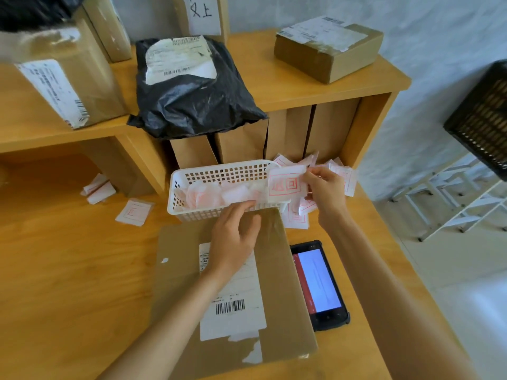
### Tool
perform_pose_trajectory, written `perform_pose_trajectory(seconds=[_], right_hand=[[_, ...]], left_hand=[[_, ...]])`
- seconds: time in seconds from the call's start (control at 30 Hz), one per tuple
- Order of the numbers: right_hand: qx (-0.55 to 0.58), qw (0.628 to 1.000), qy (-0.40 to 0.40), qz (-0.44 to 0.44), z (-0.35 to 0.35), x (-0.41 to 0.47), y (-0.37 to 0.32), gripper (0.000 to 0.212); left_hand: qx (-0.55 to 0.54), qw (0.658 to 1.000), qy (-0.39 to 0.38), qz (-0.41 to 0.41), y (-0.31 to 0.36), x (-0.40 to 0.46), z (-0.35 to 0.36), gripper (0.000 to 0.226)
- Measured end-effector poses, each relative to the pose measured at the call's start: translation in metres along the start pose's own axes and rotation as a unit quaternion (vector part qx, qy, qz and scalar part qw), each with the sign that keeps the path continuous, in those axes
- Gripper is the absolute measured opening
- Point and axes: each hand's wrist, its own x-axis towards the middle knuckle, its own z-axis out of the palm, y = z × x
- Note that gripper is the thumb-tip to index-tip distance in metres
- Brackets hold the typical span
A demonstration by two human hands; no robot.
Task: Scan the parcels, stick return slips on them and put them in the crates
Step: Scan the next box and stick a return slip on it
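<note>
A flat brown cardboard parcel (277,270) with a white barcode label lies on the wooden table in front of me. My right hand (325,192) pinches a white return slip (285,186) with a red stamp, holding it above the right end of the white plastic basket (216,174). My left hand (236,239) hovers over the parcel's far edge, fingers loosely bent at the basket's near rim, holding nothing. A handheld scanner (319,283) with a lit screen lies right of the parcel.
Loose slips lie on the table: a heap (340,171) behind my right hand and one slip (134,212) to the left. On the shelf sit a black bag parcel (189,100) and brown boxes (329,48), (63,78). A black crate (485,116) stands at right.
</note>
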Motion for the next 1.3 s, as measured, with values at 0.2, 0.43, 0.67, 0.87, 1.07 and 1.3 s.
perform_pose_trajectory(seconds=[0.2,0.43,0.67,0.87,1.07,1.3], right_hand=[[-0.055,0.992,-0.112,0.033,0.014,-0.035,0.014,0.016],[-0.09,0.99,-0.109,0.025,0.032,-0.05,0.019,0.012],[-0.118,0.985,-0.122,0.03,0.042,-0.057,0.017,0.004],[-0.111,0.985,-0.126,0.027,0.053,-0.059,0.015,0.003],[-0.125,0.982,-0.138,0.007,0.06,-0.061,0.011,0.01],[-0.251,0.933,-0.149,-0.21,0.065,-0.068,0.008,0.042]], left_hand=[[-0.225,0.949,0.081,-0.206,0.01,0.006,-0.014,0.019],[-0.281,0.925,-0.001,-0.255,0.006,0.01,-0.043,0.025],[-0.299,0.918,-0.047,-0.254,-0.006,0.002,-0.068,0.021],[-0.257,0.931,-0.015,-0.258,-0.005,0.003,-0.071,0.014],[-0.256,0.931,-0.026,-0.259,-0.008,0.008,-0.076,0.014],[-0.276,0.918,-0.064,-0.278,-0.01,0.017,-0.084,0.02]])
